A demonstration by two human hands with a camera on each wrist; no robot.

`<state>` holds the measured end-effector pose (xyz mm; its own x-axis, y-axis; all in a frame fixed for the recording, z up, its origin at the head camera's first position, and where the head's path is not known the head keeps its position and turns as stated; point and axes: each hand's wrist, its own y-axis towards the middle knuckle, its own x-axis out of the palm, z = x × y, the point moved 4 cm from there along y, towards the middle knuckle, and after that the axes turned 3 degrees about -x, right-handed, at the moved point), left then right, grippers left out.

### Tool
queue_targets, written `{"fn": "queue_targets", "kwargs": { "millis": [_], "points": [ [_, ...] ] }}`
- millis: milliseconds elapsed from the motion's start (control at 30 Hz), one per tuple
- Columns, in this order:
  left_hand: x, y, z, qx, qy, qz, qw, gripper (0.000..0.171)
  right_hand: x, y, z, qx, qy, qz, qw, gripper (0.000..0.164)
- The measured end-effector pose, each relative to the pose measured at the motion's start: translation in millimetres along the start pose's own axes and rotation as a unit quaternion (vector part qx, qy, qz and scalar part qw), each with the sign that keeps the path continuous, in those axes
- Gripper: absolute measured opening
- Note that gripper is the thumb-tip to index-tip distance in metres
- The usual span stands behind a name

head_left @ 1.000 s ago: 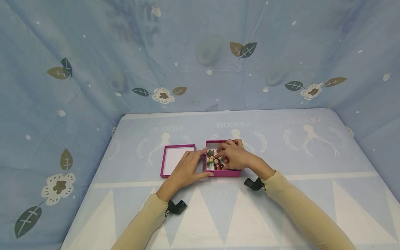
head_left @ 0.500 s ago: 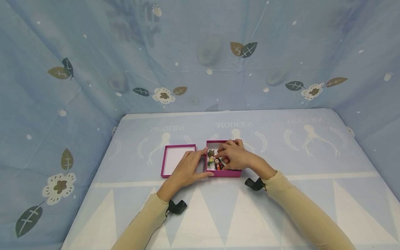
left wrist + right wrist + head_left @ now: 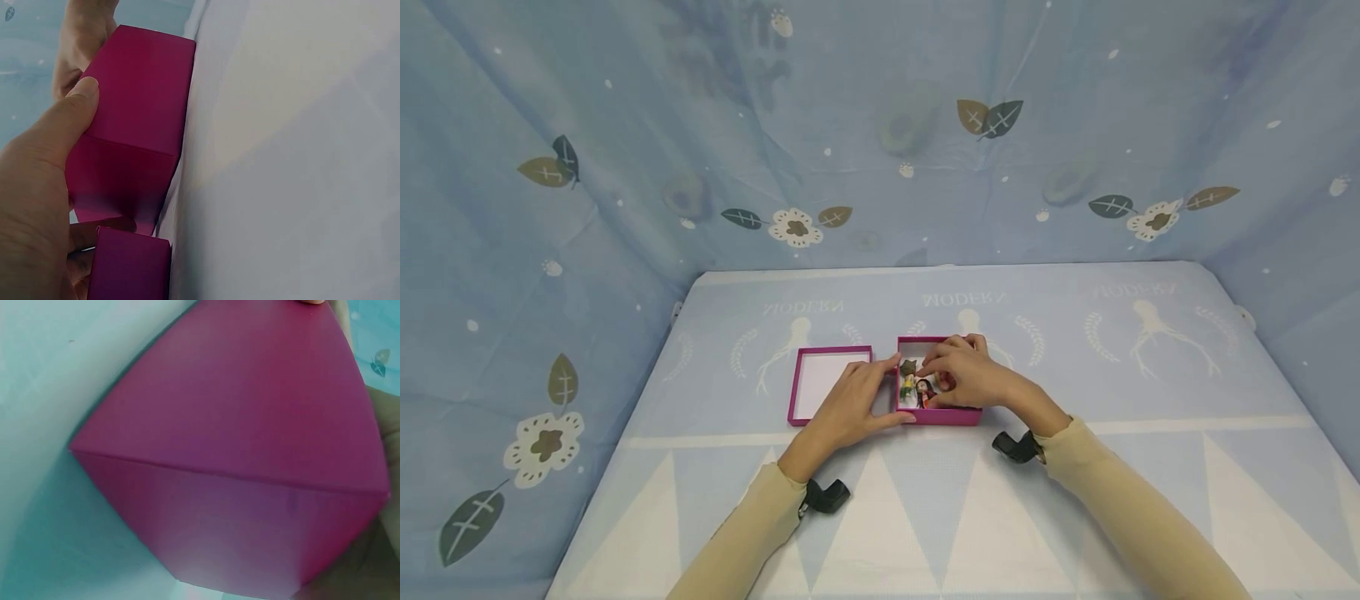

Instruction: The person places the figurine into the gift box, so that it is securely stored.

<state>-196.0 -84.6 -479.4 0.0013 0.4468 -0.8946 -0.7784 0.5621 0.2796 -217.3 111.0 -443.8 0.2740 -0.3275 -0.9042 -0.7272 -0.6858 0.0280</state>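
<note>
A magenta box with a white inside stands on the table, several small figurines in it. At its left end lies a figurine in yellow and green; beside that is a dark-haired figurine in red. My left hand grips the box's left end, thumb on the front wall and fingers along the left wall. Curled over the box's right half, my right hand has its index finger and thumb around the dark-haired figurine. That hand hides the rest of the inside.
A magenta-rimmed box lid lies inside up on the table, just left of the box, partly behind my left hand. Patterned blue cloth hangs behind the table and at both sides.
The right thumb has shifted slightly over the dark-haired figurine, covering more of its lower body. The left hand, box and lid stay in place; the head view has moved a little.
</note>
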Motion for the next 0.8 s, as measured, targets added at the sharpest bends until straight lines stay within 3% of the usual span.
{"fn": "queue_targets", "kwargs": {
  "millis": [233, 400, 600, 800],
  "points": [
    [-4.7, 1.0, 0.0, -0.001, -0.007, -0.009, 0.9999, 0.102, -7, -4, -4, -0.015, 0.016, 0.056, 0.998, 0.039],
    [-23.9, -1.6, -6.4, -0.016, -0.038, -0.001, 0.9992, 0.113, -12, -6, -19, -0.017, 0.04, 0.111, 0.993, 0.043],
    [-49.7, -19.3, -38.6, -0.055, -0.032, 0.026, 0.9976, 0.113, -1, -2, -48, -0.028, 0.037, 0.154, 0.987, 0.061],
    [-61.1, -44.5, -76.4, -0.109, -0.021, 0.015, 0.9937, 0.115, 21, 14, -71, -0.008, 0.029, 0.153, 0.988, 0.076]
  ]
}}
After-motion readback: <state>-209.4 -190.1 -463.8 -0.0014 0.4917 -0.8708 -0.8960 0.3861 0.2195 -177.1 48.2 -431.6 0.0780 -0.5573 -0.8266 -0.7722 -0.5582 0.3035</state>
